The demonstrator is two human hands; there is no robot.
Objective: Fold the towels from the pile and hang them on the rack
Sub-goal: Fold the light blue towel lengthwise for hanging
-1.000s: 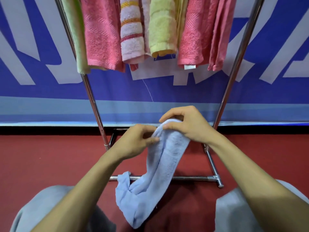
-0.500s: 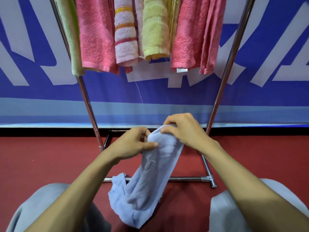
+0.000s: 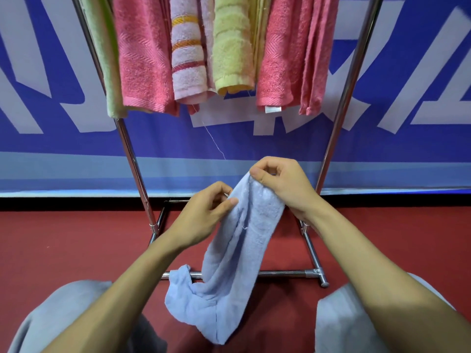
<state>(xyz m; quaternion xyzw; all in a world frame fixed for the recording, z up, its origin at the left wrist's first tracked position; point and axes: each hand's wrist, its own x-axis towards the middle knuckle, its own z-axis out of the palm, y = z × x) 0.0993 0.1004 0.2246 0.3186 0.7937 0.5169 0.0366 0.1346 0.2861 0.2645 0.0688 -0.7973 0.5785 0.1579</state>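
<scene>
A light blue towel [image 3: 237, 253] hangs bunched in front of me, its lower end drooping toward my lap. My right hand [image 3: 283, 184] pinches its top edge between thumb and fingers. My left hand [image 3: 204, 215] pinches the towel's left edge just below and to the left. Behind stands the chrome rack [image 3: 132, 159], with several towels hung on it: a pale green one [image 3: 109, 59], a pink one [image 3: 144, 54], a striped pink one [image 3: 187, 52], a yellow one [image 3: 233, 47] and a pink one at the right [image 3: 283, 54].
The rack's base bar [image 3: 280, 273] lies on the red floor [image 3: 63, 245] just beyond the towel. A blue and white banner [image 3: 407, 149] covers the wall behind. My grey-clad knees [image 3: 58, 314] frame the bottom corners.
Both hands have shifted slightly along the towel's top edge, the right hand rising a little. The towel hangs much as before.
</scene>
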